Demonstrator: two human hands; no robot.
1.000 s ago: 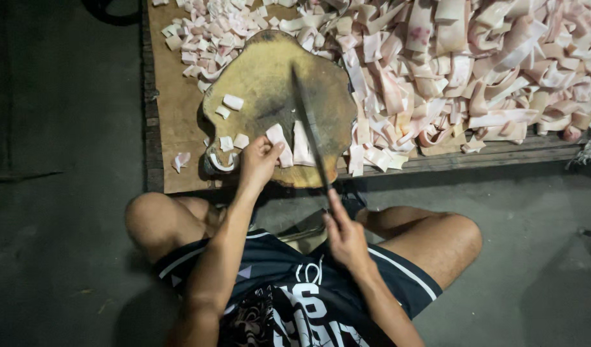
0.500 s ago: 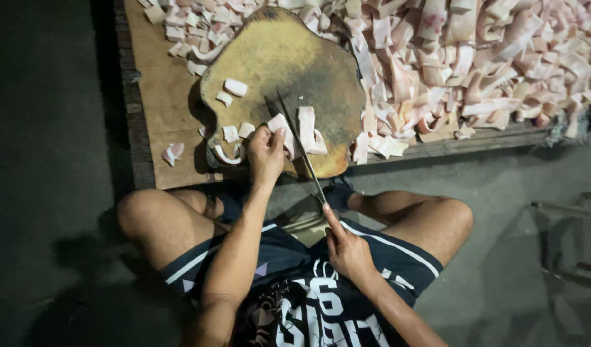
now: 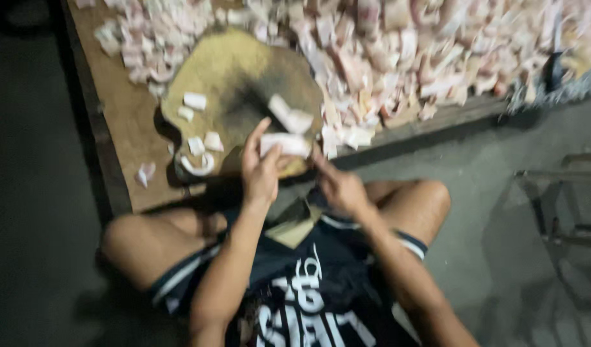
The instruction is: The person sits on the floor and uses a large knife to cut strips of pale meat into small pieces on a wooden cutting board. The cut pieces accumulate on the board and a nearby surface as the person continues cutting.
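Pale strip: [image 3: 284,144] we see a whitish, soft-looking piece, fatty or rind-like, centre of frame at the near edge of the chopping block. Long axis roughly left-right across the picture.
Wooden platform: [image 3: 118,154] left and upper part of frame, flat brown board, dark edge on its left side.
Loose cut bits: [image 3: 196,146] small pale chunks on the left half of the block, one curled piece at its lower left edge.
Chopping block: [image 3: 234,77] round, thick, worn wood, yellowish with a dark stained patch mid-surface; sits on the platform, upper centre.
Left hand: [image 3: 260,170] we read it as pinching the strip's left end, fingers curled, index raised. Strip lies just up and right of the palm. This hand is the nearer one, touching it.
Right hand: [image 3: 339,187] just right of centre, below the strip's right end, very near it. Blurred; we cannot tell whether it is closed or gripping anything.
Heap of pieces: [image 3: 398,58] upper right, big pile of pink-white irregular strips and chunks, glossy-looking, crowding the block's right side.
Floor: [image 3: 501,212] grey, concrete-like, right side.
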